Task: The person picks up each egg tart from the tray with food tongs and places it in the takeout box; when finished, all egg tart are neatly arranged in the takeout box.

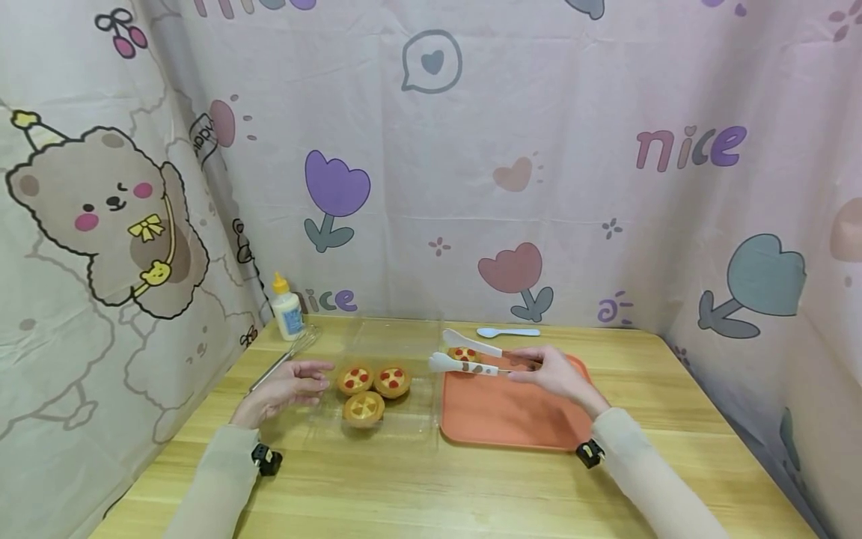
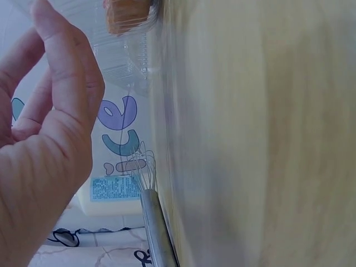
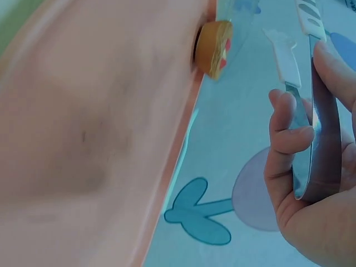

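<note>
My right hand [image 1: 554,374] grips a pair of tongs [image 1: 480,367] with white tips and metal arms; the tips stand apart. Beneath them a tart [image 1: 463,353] with red pieces on top sits at the back left corner of the orange tray [image 1: 518,415]. In the right wrist view, thumb and fingers press the metal arms [image 3: 327,144] from both sides, and the tart [image 3: 214,49] is away from the tips. My left hand [image 1: 286,388] hovers beside the clear plastic box [image 1: 414,423], fingers loosely bent and holding nothing. Inside the box are three tarts [image 1: 364,409].
A whisk [image 1: 279,359] lies at the left, close to my left hand. Behind it stands a white glue bottle [image 1: 288,311] with a yellow cap. A pale spoon [image 1: 508,332] lies along the table's back edge. The box's clear lid [image 1: 397,337] is raised at the back.
</note>
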Demonstrator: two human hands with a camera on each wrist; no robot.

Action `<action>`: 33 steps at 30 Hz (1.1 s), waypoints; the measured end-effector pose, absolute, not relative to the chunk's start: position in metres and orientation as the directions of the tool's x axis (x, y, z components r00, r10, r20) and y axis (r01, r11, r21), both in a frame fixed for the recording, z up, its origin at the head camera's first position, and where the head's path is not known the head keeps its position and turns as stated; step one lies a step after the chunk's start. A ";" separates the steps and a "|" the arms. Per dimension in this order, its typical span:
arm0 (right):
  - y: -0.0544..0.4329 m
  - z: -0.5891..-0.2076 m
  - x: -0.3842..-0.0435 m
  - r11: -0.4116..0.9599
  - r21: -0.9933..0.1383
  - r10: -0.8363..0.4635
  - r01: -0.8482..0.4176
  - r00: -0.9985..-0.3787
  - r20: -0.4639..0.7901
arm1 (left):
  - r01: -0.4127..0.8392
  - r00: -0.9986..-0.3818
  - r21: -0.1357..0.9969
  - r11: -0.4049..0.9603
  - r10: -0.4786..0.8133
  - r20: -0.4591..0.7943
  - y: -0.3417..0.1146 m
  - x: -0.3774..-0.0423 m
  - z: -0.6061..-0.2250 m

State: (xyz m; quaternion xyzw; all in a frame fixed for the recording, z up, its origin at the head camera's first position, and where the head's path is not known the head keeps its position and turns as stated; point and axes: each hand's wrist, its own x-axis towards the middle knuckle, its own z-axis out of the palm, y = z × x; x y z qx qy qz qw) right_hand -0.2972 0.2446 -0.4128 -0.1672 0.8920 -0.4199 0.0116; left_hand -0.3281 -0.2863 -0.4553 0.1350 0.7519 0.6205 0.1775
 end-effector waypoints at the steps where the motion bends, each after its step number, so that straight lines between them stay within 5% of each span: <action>1: 0.247 -0.413 -0.298 0.600 -0.749 -0.298 -0.283 -0.947 0.119 | -0.015 -0.899 0.981 0.192 0.427 -0.097 -0.287 -0.328 -0.455; 33: 0.265 -0.423 -0.308 0.723 -0.654 -0.176 -0.222 -0.975 0.136 | -0.012 -0.902 0.984 0.176 0.423 -0.087 -0.287 -0.327 -0.454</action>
